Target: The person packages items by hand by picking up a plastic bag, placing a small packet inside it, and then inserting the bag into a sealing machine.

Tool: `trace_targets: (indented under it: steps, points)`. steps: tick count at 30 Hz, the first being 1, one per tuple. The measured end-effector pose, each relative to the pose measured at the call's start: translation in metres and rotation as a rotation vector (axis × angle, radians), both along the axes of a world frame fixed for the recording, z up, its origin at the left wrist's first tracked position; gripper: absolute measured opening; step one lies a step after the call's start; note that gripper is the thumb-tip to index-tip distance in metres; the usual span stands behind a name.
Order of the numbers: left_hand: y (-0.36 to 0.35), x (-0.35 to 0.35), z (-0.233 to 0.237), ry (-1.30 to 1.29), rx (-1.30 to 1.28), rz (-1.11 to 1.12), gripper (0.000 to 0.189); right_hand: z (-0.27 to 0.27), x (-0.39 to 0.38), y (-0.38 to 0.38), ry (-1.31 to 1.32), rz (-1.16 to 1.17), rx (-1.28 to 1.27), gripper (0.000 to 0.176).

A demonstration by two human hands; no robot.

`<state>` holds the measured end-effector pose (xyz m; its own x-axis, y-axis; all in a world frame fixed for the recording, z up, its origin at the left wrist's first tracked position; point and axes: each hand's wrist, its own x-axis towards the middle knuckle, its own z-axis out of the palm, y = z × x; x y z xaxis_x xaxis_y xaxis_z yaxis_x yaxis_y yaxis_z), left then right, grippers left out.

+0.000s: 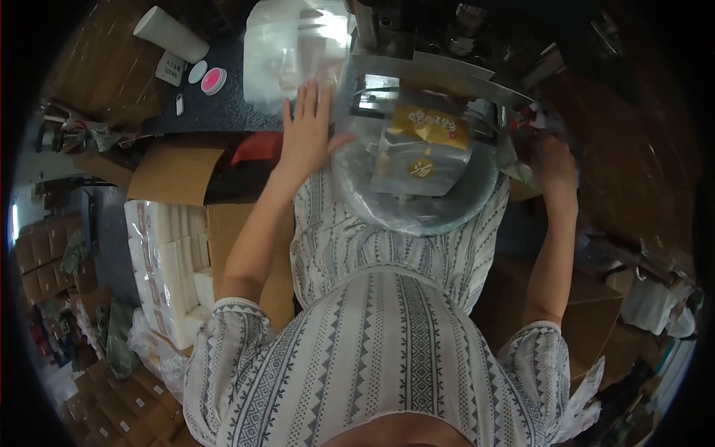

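My left hand (304, 138) lies with its fingers spread on the near edge of a stack of clear plastic bags (298, 48). Between my hands, a clear pouch with a gold printed band (428, 149) rests over a round, plastic-covered basin (406, 212) at my lap. Off to the right, my right hand (553, 164) is curled in shadow beside a crinkled, greenish plastic piece (514, 155). What its fingers hold is hard to make out. Just beyond the pouch stands a metal machine (447, 63).
On the dark worktop (231, 108) at left are a white cup (171, 33), a small pot of pink paste (214, 80) and its white lid (197, 72). Below, an open cardboard box (175, 171) stands beside wrapped white packs (167, 261). Another carton (581, 305) is at right.
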<state>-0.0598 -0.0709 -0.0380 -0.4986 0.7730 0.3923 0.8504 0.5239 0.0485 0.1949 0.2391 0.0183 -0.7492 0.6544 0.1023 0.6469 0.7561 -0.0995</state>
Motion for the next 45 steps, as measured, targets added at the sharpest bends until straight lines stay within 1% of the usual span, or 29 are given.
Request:
trace_targets:
  steps: [1,3,4,6,7,8,11,15,17,21,22,23,24,26,27,29,30,32,34,36,37,38,39,40,41,42,43,44,45]
  points:
    - [-0.004,0.003,0.004,0.005,-0.001,-0.005,0.066,0.01,0.001,-0.004,-0.069,-0.019,-0.026,0.019]
    - [-0.015,0.01,0.007,-0.043,-0.021,0.036,0.056,0.016,0.003,-0.007,-0.154,-0.035,-0.059,0.019]
    - [-0.019,0.011,0.007,-0.049,-0.022,0.037,0.056,0.017,0.002,-0.003,-0.119,-0.016,-0.126,0.019]
    - [-0.022,0.008,0.008,-0.11,0.109,0.071,0.045,0.026,0.001,-0.002,-0.076,0.0,-0.184,0.02]
    - [-0.022,0.008,0.01,-0.108,0.113,0.07,0.045,0.035,0.001,-0.006,-0.052,-0.009,-0.246,0.023]
    - [-0.022,0.009,0.012,-0.088,0.128,0.081,0.039,0.039,0.001,-0.008,-0.029,-0.018,-0.31,0.026]
    - [-0.023,0.008,0.016,-0.06,0.146,0.088,0.03,0.025,0.007,0.008,-0.056,-0.011,-0.308,0.03]
    - [-0.022,0.011,0.02,-0.052,0.159,0.106,0.022,0.033,-0.005,-0.002,0.014,0.005,-0.358,0.028]
    - [-0.023,0.011,0.02,-0.039,0.164,0.091,0.02,0.022,-0.002,-0.003,0.09,0.141,-0.282,0.029]
    - [-0.026,0.013,0.029,-0.045,0.125,0.048,0.016,0.022,-0.001,-0.007,0.064,0.145,-0.214,0.03]
    - [-0.027,0.015,0.032,-0.042,0.126,0.054,0.016,0.027,-0.002,-0.011,0.096,0.086,-0.25,0.03]
    - [-0.028,0.02,0.035,-0.156,0.175,0.062,0.014,0.033,-0.002,-0.014,0.126,0.029,-0.287,0.03]
    - [-0.028,0.026,0.039,-0.273,0.228,0.071,0.012,0.042,-0.004,-0.021,0.123,0.037,-0.285,0.03]
    - [-0.024,0.043,0.045,-0.236,0.275,0.045,0.012,0.057,-0.011,-0.041,0.351,0.047,-0.618,0.026]
    - [-0.02,0.052,0.048,-0.2,0.319,0.007,0.011,0.059,-0.016,-0.054,0.349,0.046,-0.622,0.026]
    - [-0.011,0.065,0.055,-0.219,0.363,-0.034,0.013,0.063,-0.029,-0.082,0.532,0.472,-0.659,0.024]
    - [-0.007,0.069,0.059,-0.235,0.415,-0.073,0.014,0.064,-0.034,-0.09,0.534,0.471,-0.659,0.024]
    - [-0.004,0.075,0.072,-0.251,0.402,-0.1,0.015,0.066,-0.044,-0.1,0.479,0.659,-0.473,0.024]
    - [-0.002,0.078,0.074,-0.267,0.386,-0.125,0.015,0.064,-0.049,-0.105,0.478,0.687,-0.509,0.024]
    - [0.001,0.081,0.073,-0.373,0.304,-0.265,0.008,0.06,-0.05,-0.106,0.476,0.708,-0.547,0.024]
    - [0.005,0.082,0.071,-0.374,0.303,-0.265,0.008,0.057,-0.049,-0.105,0.452,0.659,-0.707,0.024]
    - [0.01,0.084,0.066,-0.536,0.24,-0.283,0.009,0.054,-0.049,-0.103,0.425,0.605,-0.866,0.024]
    - [0.017,0.084,0.061,-0.695,0.177,-0.3,0.012,0.049,-0.048,-0.099,0.424,0.605,-0.865,0.024]
    - [0.023,0.084,0.055,-0.695,0.18,-0.301,0.012,0.043,-0.047,-0.093,0.51,0.534,-0.852,0.025]
    - [0.031,0.082,0.048,-0.982,0.166,-0.222,0.016,0.04,-0.045,-0.087,0.595,0.462,-0.836,0.026]
    - [0.038,0.079,0.042,-1.27,0.149,-0.136,0.021,0.04,-0.041,-0.082,0.594,0.463,-0.833,0.026]
    - [0.047,0.074,0.038,-1.271,0.152,-0.137,0.021,0.04,-0.036,-0.077,0.574,0.398,-0.707,0.025]
    - [0.057,0.067,0.033,-1.434,0.254,-0.123,0.024,0.041,-0.031,-0.073,0.554,0.334,-0.581,0.025]
    - [0.064,0.063,0.034,-1.599,0.358,-0.105,0.026,0.045,-0.026,-0.071,0.55,0.332,-0.581,0.025]
